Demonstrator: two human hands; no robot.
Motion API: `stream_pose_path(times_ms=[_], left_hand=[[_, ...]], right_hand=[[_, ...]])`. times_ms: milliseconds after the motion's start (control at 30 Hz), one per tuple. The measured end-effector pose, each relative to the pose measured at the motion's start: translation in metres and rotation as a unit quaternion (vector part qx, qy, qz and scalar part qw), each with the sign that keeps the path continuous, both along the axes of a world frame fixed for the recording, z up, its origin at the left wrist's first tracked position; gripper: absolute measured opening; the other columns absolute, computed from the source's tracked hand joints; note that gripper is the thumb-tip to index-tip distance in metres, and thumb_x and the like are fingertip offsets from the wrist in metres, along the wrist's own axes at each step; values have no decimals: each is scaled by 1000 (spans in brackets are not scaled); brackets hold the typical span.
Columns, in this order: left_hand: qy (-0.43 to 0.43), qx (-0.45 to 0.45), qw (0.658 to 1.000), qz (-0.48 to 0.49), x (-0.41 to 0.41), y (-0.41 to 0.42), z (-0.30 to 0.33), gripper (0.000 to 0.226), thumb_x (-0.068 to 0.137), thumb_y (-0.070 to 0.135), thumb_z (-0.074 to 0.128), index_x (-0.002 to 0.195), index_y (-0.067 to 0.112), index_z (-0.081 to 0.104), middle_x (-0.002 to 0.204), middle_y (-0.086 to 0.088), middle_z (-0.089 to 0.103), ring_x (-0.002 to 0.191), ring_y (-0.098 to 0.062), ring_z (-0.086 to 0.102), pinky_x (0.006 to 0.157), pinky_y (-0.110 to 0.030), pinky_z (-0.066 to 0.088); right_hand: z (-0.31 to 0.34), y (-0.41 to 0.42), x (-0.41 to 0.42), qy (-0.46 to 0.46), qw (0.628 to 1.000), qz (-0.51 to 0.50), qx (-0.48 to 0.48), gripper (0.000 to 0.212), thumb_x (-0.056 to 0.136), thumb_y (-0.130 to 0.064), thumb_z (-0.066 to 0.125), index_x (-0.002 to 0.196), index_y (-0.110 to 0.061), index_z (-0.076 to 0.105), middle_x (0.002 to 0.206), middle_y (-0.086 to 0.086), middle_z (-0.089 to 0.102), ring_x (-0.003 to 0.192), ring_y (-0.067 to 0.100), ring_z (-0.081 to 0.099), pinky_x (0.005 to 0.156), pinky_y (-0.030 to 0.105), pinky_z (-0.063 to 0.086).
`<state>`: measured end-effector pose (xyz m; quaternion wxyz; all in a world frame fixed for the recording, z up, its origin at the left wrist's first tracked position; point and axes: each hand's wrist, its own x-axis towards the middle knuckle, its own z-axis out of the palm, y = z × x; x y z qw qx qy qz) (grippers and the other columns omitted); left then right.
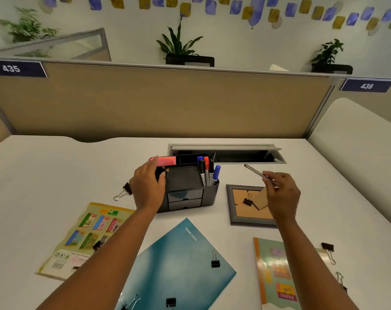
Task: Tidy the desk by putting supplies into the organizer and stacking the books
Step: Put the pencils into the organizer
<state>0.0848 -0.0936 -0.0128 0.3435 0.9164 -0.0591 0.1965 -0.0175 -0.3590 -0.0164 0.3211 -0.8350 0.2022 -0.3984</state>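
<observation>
Black organizer [188,184] sits mid-desk, left hand [147,189] gripping its near corner, right hand [279,193] pinching a pencil [257,173] beside it, best dropped upright among the markers [209,171].

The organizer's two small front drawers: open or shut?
Shut. Both drawers sit flush with the front of the organizer, neither pulled out. What is inside them cannot be seen.

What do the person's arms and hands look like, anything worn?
Two bare forearms enter from the bottom edge. Left hand and right hand are ungloved. No sleeves, watch, rings or bracelets are visible, and no cables or markings.
</observation>
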Motion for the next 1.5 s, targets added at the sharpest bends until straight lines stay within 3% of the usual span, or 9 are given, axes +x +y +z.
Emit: stream_pose_path(times_ms=[133,267,400,500,633,700,833,1100,1500], left_hand=[[-100,55,964,-239,-4,-21,20,43,78,18,71,120,15,63,115,-6,69,108,-26,61,93,-40,47],[-149,106,936,-302,-12,-34,29,28,71,23,75,97,13,75,92,-7,74,86,-26,65,72,-39,55],[-95,27,965,-244,-7,-22,31,23,77,25,70,95,12,75,86,-7,73,75,-18,62,63,-25,51],[-52,-86,990,-101,6,-3,36,24,77,20,73,97,9,74,91,-10,72,73,-17,61,62,-20,41],[3,-162,987,18,24,20,36,26,80,19,70,104,8,71,107,-12,71,80,-24,68,72,-21,42],[43,-174,983,31,31,24,32,27,82,16,69,107,7,70,111,-13,70,89,-28,69,76,-22,42],[94,-163,982,11,36,23,25,26,83,12,66,108,5,69,111,-13,70,102,-28,64,82,-22,41],[151,-120,981,-2,38,18,3,35,84,18,66,117,7,64,112,-15,69,105,-30,63,91,-36,49],[143,-165,976,20,3,33,-15,38,91,19,55,126,6,56,128,-16,60,119,-30,57,98,-37,45]], right_hand=[[30,47,17,23,984,169,-43,13,76,-7,71,88,-3,70,88,14,71,73,10,57,63,4,43],[41,84,27,49,960,269,-53,15,76,-9,71,90,-7,70,90,10,71,76,6,57,68,0,41],[38,100,34,-27,963,267,19,23,79,-14,69,101,-8,65,92,-5,61,76,-3,56,67,1,45],[16,98,33,-35,978,199,40,14,81,-16,67,93,-10,65,92,-6,56,70,4,55,58,8,46],[-30,91,26,237,943,233,-1,15,86,-21,61,95,-11,67,97,5,68,76,9,55,66,14,42],[-49,89,19,356,901,245,-34,23,88,-27,58,104,-13,66,111,6,67,92,14,59,79,21,45],[-66,87,11,428,868,231,-100,33,94,-25,44,124,-14,54,132,4,55,118,20,51,101,28,39],[-68,84,19,462,846,237,-122,36,95,-21,43,129,-13,49,134,7,53,120,23,50,103,31,38],[-65,80,12,452,853,256,-45,38,94,-16,44,132,-14,46,140,7,48,125,25,46,107,33,33]])
